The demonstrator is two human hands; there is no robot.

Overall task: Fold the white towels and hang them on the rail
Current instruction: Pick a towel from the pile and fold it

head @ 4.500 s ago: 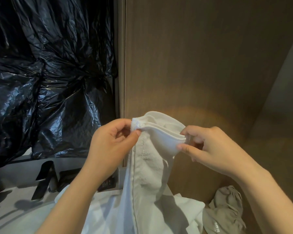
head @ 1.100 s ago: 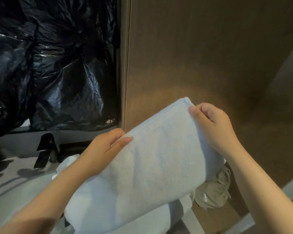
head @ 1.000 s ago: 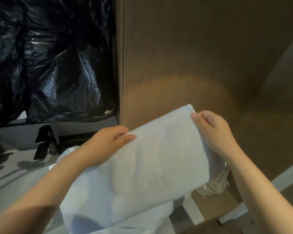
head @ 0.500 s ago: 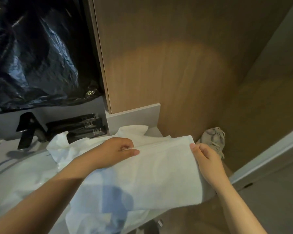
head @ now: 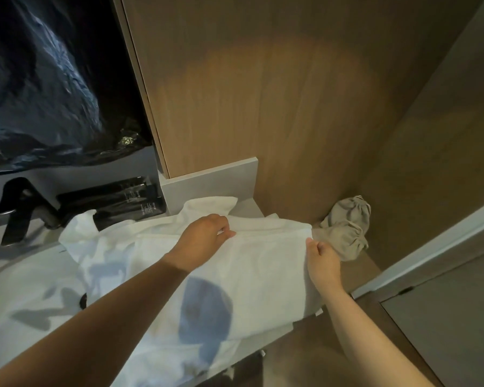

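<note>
Pinches the far fold of the folded white towel (head: pixel 263 272) with the left hand (head: pixel 204 234), fingers curled over the edge near its middle. Pinches the far right corner with the right hand (head: pixel 323 262), thumb against curled fingers. Holds the towel low and nearly flat on the counter (head: pixel 248 209), on top of a loose heap of other white towels (head: pixel 95 247) spreading away to the left. Runs long axis left to right, along the line between the two grips, with the short side falling toward the body and past the counter's front edge. Probably calls next for a lift by this far edge, with the right hand at the outer end and so likely to lead. Cannot place the rail: nowhere in view. Sits just beside a crumpled grey cloth (head: pixel 347 227) at the right corner; cannot tell whether touching. Cannot count the layers in the fold, nor find the near hem under the forearms and their blue shadow. Half buries a black faucet (head: pixel 17 208) and dark packets (head: pixel 115 196) behind the heap. Shows only blurred black plastic sheeting (head: pixel 45 88) above them, and a wooden panel (head: pixel 263 107) straight ahead.
</note>
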